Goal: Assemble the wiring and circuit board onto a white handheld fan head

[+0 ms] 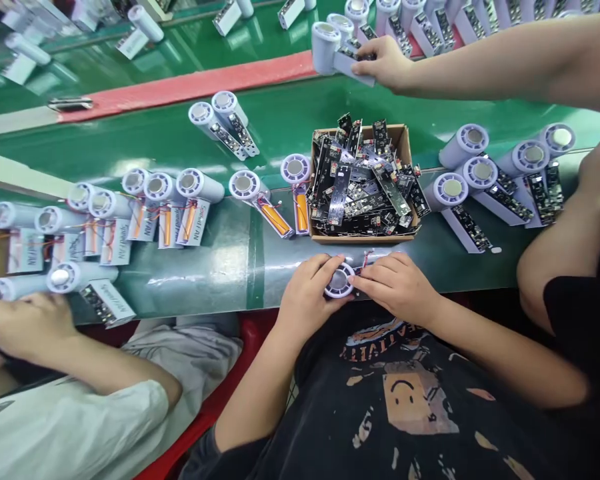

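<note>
My left hand (307,293) and my right hand (393,285) grip a white cylindrical battery cell (339,280) at the belt's near edge, its metal end facing up and toward me. Thin red wires (366,257) show just past my right fingers. The rest of the cell is hidden by my hands. Directly ahead stands a cardboard box (360,239) heaped with black circuit boards (360,190). Just left of the box, a cell with an orange-taped strip (300,212) lies on the belt.
A green conveyor belt (260,267) runs across the view, with rows of cells and attached boards on both sides of the box. A co-worker's hand (385,63) holds a cell above it. Other co-workers' arms reach in at left and right. A red chair (220,393) stands beside me.
</note>
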### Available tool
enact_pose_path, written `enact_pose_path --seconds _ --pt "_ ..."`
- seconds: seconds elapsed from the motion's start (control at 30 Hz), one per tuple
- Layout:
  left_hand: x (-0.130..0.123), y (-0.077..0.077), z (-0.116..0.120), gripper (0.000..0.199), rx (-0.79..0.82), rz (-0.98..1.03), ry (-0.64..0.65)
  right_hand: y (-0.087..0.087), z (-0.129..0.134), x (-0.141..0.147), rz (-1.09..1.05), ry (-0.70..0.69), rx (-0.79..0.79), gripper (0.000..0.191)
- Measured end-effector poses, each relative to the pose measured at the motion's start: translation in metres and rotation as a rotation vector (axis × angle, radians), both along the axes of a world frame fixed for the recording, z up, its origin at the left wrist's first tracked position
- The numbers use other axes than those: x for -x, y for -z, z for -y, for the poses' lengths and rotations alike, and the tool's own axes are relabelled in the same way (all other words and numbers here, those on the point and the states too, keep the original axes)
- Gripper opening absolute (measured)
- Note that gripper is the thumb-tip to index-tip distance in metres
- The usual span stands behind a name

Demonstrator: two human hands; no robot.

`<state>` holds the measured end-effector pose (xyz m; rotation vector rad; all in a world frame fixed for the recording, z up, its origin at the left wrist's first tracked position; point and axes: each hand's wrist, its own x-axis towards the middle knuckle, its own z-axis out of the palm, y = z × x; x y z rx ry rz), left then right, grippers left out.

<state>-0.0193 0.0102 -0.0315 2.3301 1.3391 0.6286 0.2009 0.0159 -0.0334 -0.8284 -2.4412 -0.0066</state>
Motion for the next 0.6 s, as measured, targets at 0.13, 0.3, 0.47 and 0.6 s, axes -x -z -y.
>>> enact_pose_path --seconds 0.13,0.3,0.47,0.6 --pt "-0.011 0.008 -0.009 0.067 -0.001 -0.004 0.059 -0.001 0.004 -0.011 -0.14 0.119 0.069 0.014" --pt "-0.011 -0.005 -0.005 0.074 0.008 -0.048 0.079 -0.006 0.003 -0.018 -0.441 0.232 0.478 0.012" --pt "-0.003 -0.039 -0.017 0.037 -0.188 0.069 -0.022 -0.004 0.0 -0.019 -0.503 0.224 0.56 0.01" --pt "-0.015 -0.046 -0.05 0.032 -0.231 -0.082 -0.285 -0.003 0.0 -0.02 -0.475 0.223 0.497 0.012"
